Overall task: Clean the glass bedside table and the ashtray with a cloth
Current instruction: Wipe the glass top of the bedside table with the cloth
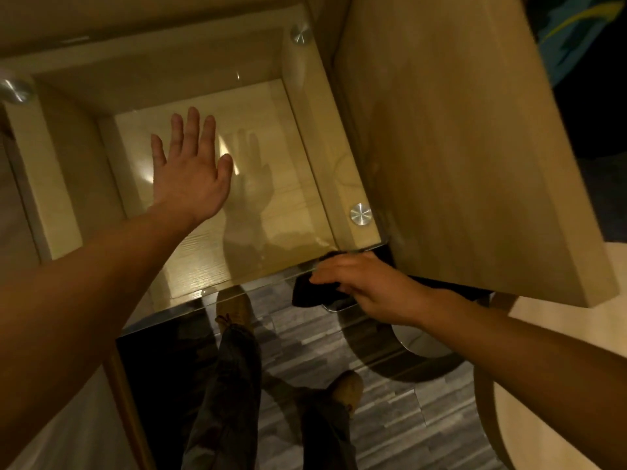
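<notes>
The glass top point(285, 106) of the bedside table lies over a pale wooden frame and is fixed by round metal caps point(360, 214) at its corners. My left hand point(190, 167) rests flat on the middle of the glass with the fingers spread. Its reflection shows in the pane beside it. My right hand point(369, 286) presses a dark cloth point(312, 293) against the near right edge of the glass, close to the corner. No ashtray is visible.
A large pale wooden panel point(475, 137) overhangs the table's right side, just above my right hand. Below the glass edge I see a grey striped floor point(380, 422), my legs and shoes point(234, 310), and a round shiny object point(420, 344) under my right wrist.
</notes>
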`<act>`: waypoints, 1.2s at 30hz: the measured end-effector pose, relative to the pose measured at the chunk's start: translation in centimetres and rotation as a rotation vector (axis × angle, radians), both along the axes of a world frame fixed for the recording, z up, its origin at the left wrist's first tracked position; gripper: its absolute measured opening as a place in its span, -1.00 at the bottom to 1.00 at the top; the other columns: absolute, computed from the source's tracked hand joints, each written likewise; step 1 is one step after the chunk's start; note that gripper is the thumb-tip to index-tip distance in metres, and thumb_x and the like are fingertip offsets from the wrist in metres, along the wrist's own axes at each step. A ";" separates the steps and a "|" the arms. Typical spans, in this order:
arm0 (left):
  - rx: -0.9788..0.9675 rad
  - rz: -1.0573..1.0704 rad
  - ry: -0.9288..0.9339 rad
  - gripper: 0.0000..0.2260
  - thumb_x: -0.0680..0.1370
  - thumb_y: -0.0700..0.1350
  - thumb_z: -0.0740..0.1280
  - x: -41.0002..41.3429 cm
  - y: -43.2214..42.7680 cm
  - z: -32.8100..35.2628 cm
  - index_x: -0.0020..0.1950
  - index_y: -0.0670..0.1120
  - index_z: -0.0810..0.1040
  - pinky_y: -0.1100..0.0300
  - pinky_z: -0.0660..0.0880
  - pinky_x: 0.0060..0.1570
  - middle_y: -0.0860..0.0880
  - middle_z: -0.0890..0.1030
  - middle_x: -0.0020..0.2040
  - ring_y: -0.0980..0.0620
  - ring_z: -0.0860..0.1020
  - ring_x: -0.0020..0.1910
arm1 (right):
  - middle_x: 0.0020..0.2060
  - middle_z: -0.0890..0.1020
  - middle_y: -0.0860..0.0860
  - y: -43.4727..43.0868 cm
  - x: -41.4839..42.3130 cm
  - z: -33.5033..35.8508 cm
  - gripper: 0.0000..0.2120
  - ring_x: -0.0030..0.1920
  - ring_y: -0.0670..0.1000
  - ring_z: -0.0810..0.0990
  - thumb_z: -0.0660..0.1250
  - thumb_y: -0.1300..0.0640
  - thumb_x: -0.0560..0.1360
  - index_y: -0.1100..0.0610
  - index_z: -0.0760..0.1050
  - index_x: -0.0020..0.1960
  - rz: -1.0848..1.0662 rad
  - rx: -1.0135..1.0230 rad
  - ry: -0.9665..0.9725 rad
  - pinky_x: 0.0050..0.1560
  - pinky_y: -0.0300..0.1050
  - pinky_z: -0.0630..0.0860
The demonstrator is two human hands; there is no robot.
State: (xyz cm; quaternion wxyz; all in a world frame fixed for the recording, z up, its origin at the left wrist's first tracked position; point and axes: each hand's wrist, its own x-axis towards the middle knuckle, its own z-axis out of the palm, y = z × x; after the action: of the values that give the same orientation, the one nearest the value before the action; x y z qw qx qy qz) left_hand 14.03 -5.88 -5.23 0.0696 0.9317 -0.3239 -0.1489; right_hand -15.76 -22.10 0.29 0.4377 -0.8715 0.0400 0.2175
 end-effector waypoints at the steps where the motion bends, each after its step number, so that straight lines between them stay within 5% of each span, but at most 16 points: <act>1: -0.024 0.015 0.018 -0.37 0.69 0.19 -0.03 -0.2 -0.2 0.5 0.71 -0.03 -0.07 -0.26 -0.15 0.61 -0.12 -0.11 0.72 -0.14 -0.15 0.69 | 0.35 0.58 -0.02 -0.5 0.3 1.2 -0.54 0.40 -0.04 0.50 0.21 0.36 0.60 0.04 0.52 0.42 -0.076 0.089 0.083 0.38 0.08 0.48; 5: -0.137 -0.037 -0.007 -0.36 0.68 0.17 0.03 -3.4 -2.5 1.9 0.70 -0.05 -0.02 -0.22 -0.12 0.63 -0.11 -0.06 0.72 -0.12 -0.10 0.69 | 0.18 0.64 -0.11 -3.4 2.3 5.3 -0.63 0.16 -0.21 0.62 0.27 0.34 0.63 0.04 0.57 0.34 -0.330 0.286 0.230 0.19 -0.26 0.57; 11: -0.052 -0.063 0.005 -0.41 0.72 0.17 -0.09 -4.8 -5.6 0.5 0.71 0.00 -0.11 -0.21 -0.20 0.62 -0.02 -0.16 0.72 -0.04 -0.21 0.68 | 0.12 0.63 -0.11 -9.4 9.5 6.8 -0.65 0.02 -0.29 0.63 0.25 0.36 0.62 0.10 0.55 0.34 -0.640 0.223 -0.006 -0.07 -0.39 0.55; 15: -0.017 -0.069 -0.023 -0.41 0.70 0.18 -0.18 -4.8 -5.8 -0.6 0.70 0.00 -0.17 -0.23 -0.21 0.61 -0.01 -0.18 0.71 -0.04 -0.24 0.67 | 0.19 0.61 -0.07 -13.1 16.5 5.4 -0.65 0.14 -0.10 0.61 0.26 0.27 0.64 -0.09 0.55 0.30 -0.685 0.152 -0.127 -0.05 -0.31 0.54; 18: -0.013 -0.074 -0.012 -0.41 0.71 0.17 -0.15 -4.8 -5.8 -0.6 0.70 -0.01 -0.13 -0.25 -0.18 0.61 -0.02 -0.15 0.71 -0.04 -0.23 0.68 | 0.26 0.59 -0.03 -15.0 22.2 3.3 -0.65 0.28 -0.04 0.55 0.24 0.29 0.64 -0.06 0.53 0.30 -0.628 0.068 -0.199 0.22 -0.27 0.49; 21: -0.013 -0.075 0.012 -0.41 0.70 0.18 -0.16 -4.8 -5.7 -0.7 0.70 0.00 -0.15 -0.25 -0.21 0.61 -0.02 -0.17 0.71 -0.04 -0.25 0.68 | 0.29 0.57 -0.01 -16.5 27.8 1.8 -0.66 0.31 -0.08 0.50 0.21 0.33 0.64 0.09 0.52 0.35 -0.564 -0.009 -0.245 0.25 -0.43 0.40; 25: -0.001 -0.078 0.033 -0.39 0.70 0.19 -0.13 -4.6 -5.9 -0.9 0.70 -0.01 -0.17 -0.26 -0.20 0.61 -0.04 -0.21 0.70 -0.06 -0.27 0.67 | 0.51 0.43 0.03 -19.2 33.6 0.7 -0.59 0.53 -0.04 0.30 0.22 0.11 0.66 -0.10 0.39 0.50 -0.238 -0.333 -0.268 0.52 0.01 0.20; 30: -0.006 -0.072 0.047 -0.38 0.69 0.18 -0.08 -4.3 -6.1 -1.2 0.70 -0.03 -0.10 -0.28 -0.14 0.60 -0.05 -0.14 0.71 -0.07 -0.20 0.68 | 0.63 0.14 -0.20 -19.8 35.0 -1.2 -0.54 0.64 -0.06 0.00 -0.03 -0.18 0.71 -0.22 0.16 0.60 0.136 -0.549 -0.142 0.50 0.17 0.01; 36: 0.009 -0.085 0.033 -0.38 0.69 0.18 -0.05 -3.6 -6.5 -0.8 0.70 -0.04 -0.06 -0.31 -0.07 0.60 -0.07 -0.08 0.71 -0.11 -0.13 0.69 | 0.63 0.14 -0.18 -20.3 35.5 -2.7 -0.55 0.63 -0.05 0.04 -0.06 -0.06 0.73 -0.21 0.10 0.61 0.091 -0.528 -0.190 0.50 0.20 0.06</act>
State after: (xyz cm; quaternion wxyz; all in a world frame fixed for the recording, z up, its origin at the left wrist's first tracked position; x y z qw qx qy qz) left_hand 10.48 -12.40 -6.03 0.0646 0.9147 -0.3615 -0.1686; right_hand 19.75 -42.45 -2.42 0.1874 -0.9727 0.0147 0.1364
